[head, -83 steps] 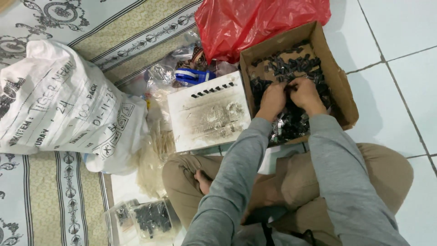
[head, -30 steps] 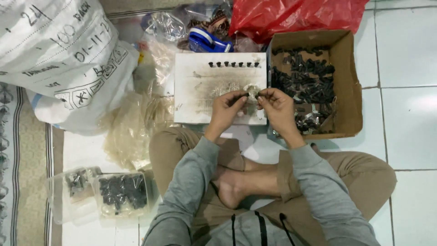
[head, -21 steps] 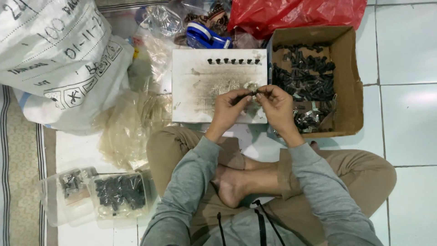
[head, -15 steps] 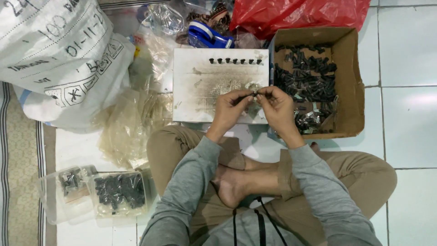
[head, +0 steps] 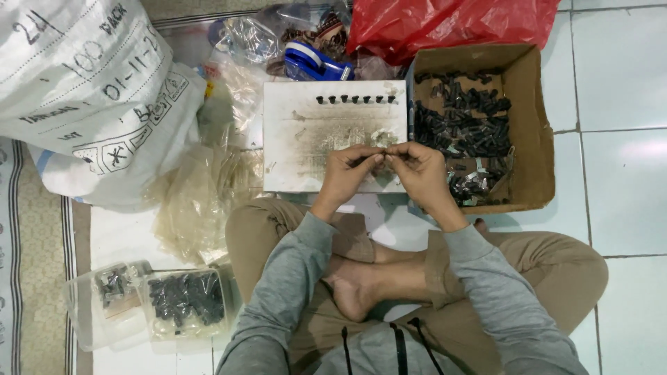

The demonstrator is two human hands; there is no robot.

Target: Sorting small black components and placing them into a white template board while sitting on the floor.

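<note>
**Head view: two hands pinch a small dark part over a white board**

Head view looks down on a person who sits cross-legged on the tiled floor (head: pixel 618 173). The left hand (head: pixel 351 170) and the right hand (head: pixel 417 167) meet in front of the body, fingertips almost touching. Between them sits a small dark part (head: pixel 381 157), and each grip is pressed together on it, the left from one end and the right from the other. The part is too small to tell its exact shape. It hangs just above the lower edge of a white board (head: pixel 313 139), which lies flat on the floor and carries a row of small black pegs (head: pixel 356 99) near its far edge.

Just beside the right hand stands an open cardboard box (head: pixel 531 118) with many dark parts inside. Behind the box lies a red plastic bag (head: pixel 445 24). A large white sack (head: pixel 83 97) lies well to the left, and a clear tray (head: pixel 104 326) with more dark pieces rests near the left knee.
</note>
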